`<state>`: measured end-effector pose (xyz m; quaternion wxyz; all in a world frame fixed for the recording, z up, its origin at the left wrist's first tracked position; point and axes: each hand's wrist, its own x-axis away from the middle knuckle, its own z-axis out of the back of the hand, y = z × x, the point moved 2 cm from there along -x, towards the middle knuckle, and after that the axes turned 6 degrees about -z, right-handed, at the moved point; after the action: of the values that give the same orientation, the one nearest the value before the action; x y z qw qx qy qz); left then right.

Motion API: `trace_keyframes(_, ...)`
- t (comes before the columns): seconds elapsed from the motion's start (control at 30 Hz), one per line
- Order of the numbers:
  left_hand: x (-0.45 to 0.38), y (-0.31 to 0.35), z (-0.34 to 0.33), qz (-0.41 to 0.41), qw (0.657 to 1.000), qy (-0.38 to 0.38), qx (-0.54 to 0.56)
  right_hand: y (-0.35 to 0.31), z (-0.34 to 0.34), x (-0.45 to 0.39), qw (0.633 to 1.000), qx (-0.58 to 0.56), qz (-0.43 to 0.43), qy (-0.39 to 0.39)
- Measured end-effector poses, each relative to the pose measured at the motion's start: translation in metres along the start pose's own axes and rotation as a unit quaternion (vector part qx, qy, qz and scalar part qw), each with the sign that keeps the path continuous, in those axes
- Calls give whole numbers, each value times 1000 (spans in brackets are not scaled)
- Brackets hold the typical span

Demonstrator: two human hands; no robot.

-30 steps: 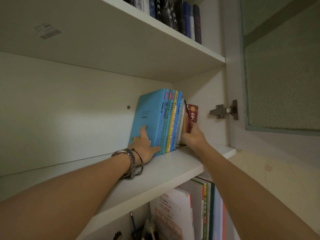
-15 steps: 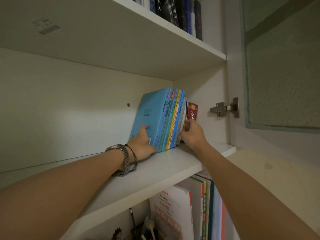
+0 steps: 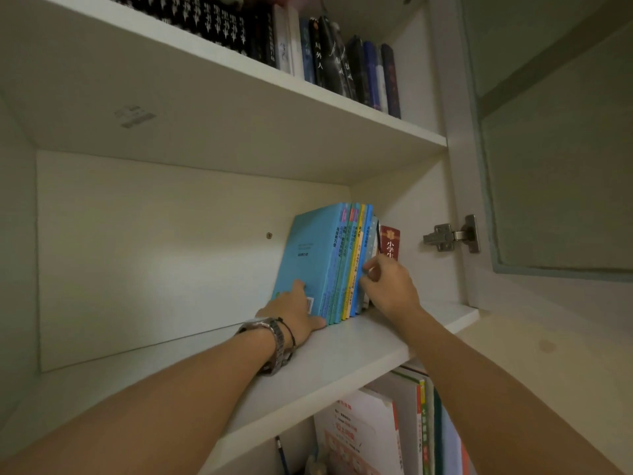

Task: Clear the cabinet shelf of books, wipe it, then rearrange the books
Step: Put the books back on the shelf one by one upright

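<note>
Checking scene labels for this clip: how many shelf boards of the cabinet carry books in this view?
3. The top shelf holds dark-spined books; the middle shelf holds the blue books between both hands; below it, a third row of books stands, its board out of view.

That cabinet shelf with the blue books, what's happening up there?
A person is reaching into an open cabinet. The left hand lies flat against the cover of the outermost blue book, steadying the leaning row of books on the shelf. The right hand has curled fingers at the spines on the row's right end, beside a red book. The left part of the shelf holds no books.
</note>
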<state>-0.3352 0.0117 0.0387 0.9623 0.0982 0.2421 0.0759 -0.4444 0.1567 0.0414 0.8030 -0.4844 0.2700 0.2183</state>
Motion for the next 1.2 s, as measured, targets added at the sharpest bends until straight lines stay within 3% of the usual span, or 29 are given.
trace_keyframes(0.2,4,2,5,-11,999,-34,-40,-15,12,16,997,68,46,11)
trace_keyframes(0.4,26,15,19,-40,986,-51,-156,-23,50,56,984,159,83,-7)
trace_keyframes(0.6,56,43,33,-77,984,-55,-152,-34,94,109,978,181,65,-75)
trace_keyframes(0.8,117,85,42,-162,985,-19,-63,-38,144,171,981,183,49,-54)
trace_keyframes(0.97,177,108,30,-267,963,33,11,-22,188,233,985,170,4,-5)
trace_keyframes(1.2,242,116,-47,-281,940,-33,193,17,225,354,980,182,-72,24)
